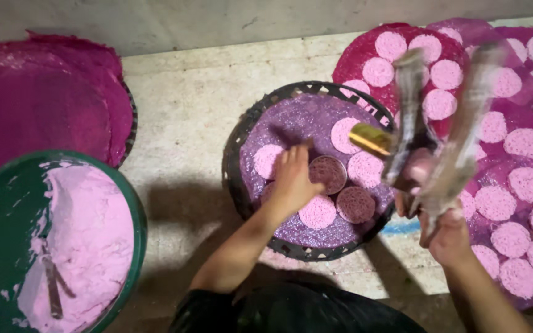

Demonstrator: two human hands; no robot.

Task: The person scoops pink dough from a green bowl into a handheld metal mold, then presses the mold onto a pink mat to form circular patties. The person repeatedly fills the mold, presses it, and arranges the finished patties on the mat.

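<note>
My left hand (292, 180) rests on a purple mesh sheet (297, 126) laid over a round black basket tray (242, 132), next to a round ring mould (328, 174). Several pale pink discs (317, 213) lie on the sheet, and a second darker mould spot (355, 204) sits beside them. My right hand (445, 231) holds a blurred pair of metal tongs-like blades (439, 117) upright, with a yellow-handled piece (371, 139) near them.
A green bowl (134, 209) of pink paste with a spatula (50, 283) stands at the lower left. Dark pink stacked sheets (50, 98) lie at the far left. Sheets covered with pink discs (525, 179) spread at the right. A concrete ledge (186, 105) runs beneath.
</note>
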